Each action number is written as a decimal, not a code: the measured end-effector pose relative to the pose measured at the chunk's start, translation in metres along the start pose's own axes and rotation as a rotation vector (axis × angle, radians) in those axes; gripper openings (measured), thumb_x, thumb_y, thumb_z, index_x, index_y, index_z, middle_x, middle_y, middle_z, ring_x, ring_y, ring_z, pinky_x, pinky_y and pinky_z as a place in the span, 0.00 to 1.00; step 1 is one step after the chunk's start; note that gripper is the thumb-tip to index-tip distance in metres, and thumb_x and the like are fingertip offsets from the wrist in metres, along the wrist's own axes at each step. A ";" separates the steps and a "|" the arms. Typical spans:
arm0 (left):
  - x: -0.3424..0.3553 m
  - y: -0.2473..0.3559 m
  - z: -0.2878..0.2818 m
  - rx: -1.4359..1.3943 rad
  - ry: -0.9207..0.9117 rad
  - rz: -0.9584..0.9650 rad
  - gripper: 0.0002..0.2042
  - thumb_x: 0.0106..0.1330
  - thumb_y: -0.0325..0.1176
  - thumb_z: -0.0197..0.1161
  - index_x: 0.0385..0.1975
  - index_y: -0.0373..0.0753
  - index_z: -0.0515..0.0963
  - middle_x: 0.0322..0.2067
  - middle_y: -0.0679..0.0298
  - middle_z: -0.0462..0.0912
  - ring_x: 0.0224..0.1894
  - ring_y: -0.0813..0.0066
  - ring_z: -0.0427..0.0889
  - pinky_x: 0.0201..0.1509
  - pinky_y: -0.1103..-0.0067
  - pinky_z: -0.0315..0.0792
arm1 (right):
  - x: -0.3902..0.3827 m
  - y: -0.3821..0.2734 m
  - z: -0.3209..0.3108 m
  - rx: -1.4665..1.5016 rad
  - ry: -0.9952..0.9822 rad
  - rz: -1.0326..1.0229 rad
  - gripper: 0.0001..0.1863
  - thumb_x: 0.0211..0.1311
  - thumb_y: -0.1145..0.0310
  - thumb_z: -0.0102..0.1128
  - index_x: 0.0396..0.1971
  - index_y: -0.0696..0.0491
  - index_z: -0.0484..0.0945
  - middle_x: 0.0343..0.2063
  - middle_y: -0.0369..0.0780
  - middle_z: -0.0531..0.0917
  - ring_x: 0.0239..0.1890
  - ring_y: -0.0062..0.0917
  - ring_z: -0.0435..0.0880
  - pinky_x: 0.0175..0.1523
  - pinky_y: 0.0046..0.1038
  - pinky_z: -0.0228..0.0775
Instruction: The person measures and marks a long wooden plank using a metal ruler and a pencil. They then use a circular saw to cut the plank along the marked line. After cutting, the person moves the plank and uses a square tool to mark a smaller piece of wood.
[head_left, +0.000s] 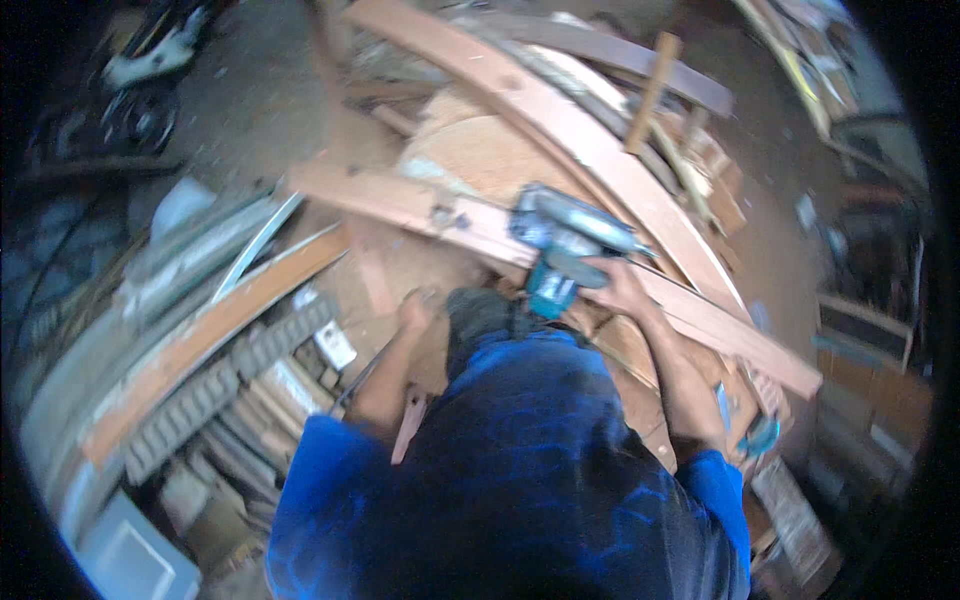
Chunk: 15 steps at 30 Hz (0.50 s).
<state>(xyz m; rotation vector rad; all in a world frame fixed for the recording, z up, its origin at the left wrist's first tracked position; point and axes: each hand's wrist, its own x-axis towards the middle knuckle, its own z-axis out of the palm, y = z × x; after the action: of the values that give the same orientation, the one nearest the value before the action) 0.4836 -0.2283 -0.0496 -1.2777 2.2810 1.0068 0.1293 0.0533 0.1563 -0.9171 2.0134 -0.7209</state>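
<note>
At frame centre, the right hand [618, 285] has its fingers closed around a blue power tool [562, 245] resting on a long plank [480, 225]. The left hand [415, 312], fingers curled, braces nearby. On this loose pile the plank may shift and the tool slip toward that hand.

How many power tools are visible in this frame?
1: a blue-grey power tool sits on the long wooden plank, gripped by the right hand. The left hand rests lower down, on the wood. Others may be hidden in the clutter.
</note>
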 end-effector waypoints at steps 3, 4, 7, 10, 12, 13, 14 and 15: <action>-0.013 -0.035 0.014 -0.218 -0.064 0.143 0.14 0.68 0.37 0.64 0.46 0.35 0.85 0.46 0.47 0.87 0.50 0.51 0.85 0.58 0.67 0.77 | -0.012 0.022 0.013 0.013 -0.047 -0.041 0.33 0.49 0.62 0.77 0.58 0.53 0.81 0.51 0.48 0.86 0.54 0.39 0.86 0.63 0.39 0.76; -0.011 -0.040 0.020 -0.104 -0.081 0.122 0.14 0.67 0.36 0.65 0.45 0.32 0.84 0.43 0.46 0.88 0.47 0.50 0.86 0.56 0.66 0.77 | -0.016 0.029 0.015 -0.078 -0.065 -0.019 0.34 0.52 0.61 0.77 0.60 0.52 0.79 0.53 0.48 0.85 0.56 0.41 0.84 0.65 0.42 0.74; -0.014 -0.048 0.034 -0.223 -0.121 0.123 0.10 0.69 0.33 0.63 0.41 0.31 0.83 0.35 0.58 0.86 0.40 0.72 0.85 0.44 0.72 0.79 | -0.024 0.048 0.013 -0.144 0.016 -0.011 0.35 0.52 0.62 0.77 0.61 0.52 0.77 0.56 0.47 0.82 0.61 0.42 0.79 0.69 0.43 0.69; -0.017 -0.031 0.035 -0.269 -0.241 -0.276 0.17 0.72 0.41 0.63 0.51 0.35 0.80 0.44 0.58 0.86 0.41 0.70 0.84 0.41 0.72 0.78 | -0.038 0.058 0.004 -0.258 0.208 -0.075 0.33 0.56 0.60 0.73 0.62 0.52 0.75 0.54 0.47 0.79 0.59 0.43 0.77 0.68 0.43 0.68; -0.030 -0.008 0.028 -0.397 -0.230 -0.402 0.21 0.73 0.44 0.63 0.57 0.35 0.76 0.47 0.58 0.85 0.42 0.69 0.84 0.42 0.72 0.78 | -0.073 0.069 0.003 -0.143 0.386 -0.139 0.28 0.60 0.58 0.67 0.58 0.54 0.77 0.53 0.48 0.78 0.57 0.43 0.77 0.65 0.43 0.69; -0.038 0.006 0.022 -0.431 -0.195 -0.534 0.24 0.73 0.45 0.63 0.60 0.35 0.74 0.49 0.58 0.85 0.43 0.68 0.84 0.42 0.71 0.78 | -0.092 0.082 0.004 -0.107 0.516 -0.173 0.25 0.60 0.59 0.67 0.56 0.54 0.78 0.53 0.48 0.78 0.57 0.43 0.78 0.63 0.43 0.71; -0.047 0.021 0.018 -0.463 -0.189 -0.482 0.25 0.73 0.45 0.63 0.61 0.34 0.73 0.49 0.58 0.85 0.42 0.69 0.85 0.42 0.72 0.78 | -0.114 0.101 0.008 -0.079 0.679 -0.240 0.23 0.60 0.61 0.68 0.54 0.54 0.79 0.53 0.48 0.79 0.56 0.42 0.79 0.60 0.43 0.73; -0.057 0.037 0.016 -0.469 -0.164 -0.471 0.26 0.73 0.46 0.63 0.62 0.33 0.72 0.49 0.58 0.85 0.42 0.69 0.85 0.42 0.72 0.78 | -0.145 0.128 0.012 0.043 0.706 0.015 0.21 0.60 0.61 0.69 0.50 0.54 0.81 0.50 0.47 0.81 0.53 0.40 0.80 0.58 0.42 0.74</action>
<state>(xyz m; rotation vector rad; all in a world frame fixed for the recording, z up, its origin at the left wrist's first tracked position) 0.4826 -0.1695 -0.0113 -1.7286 1.5552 1.4386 0.1563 0.2409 0.1169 -0.6680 2.5880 -1.1956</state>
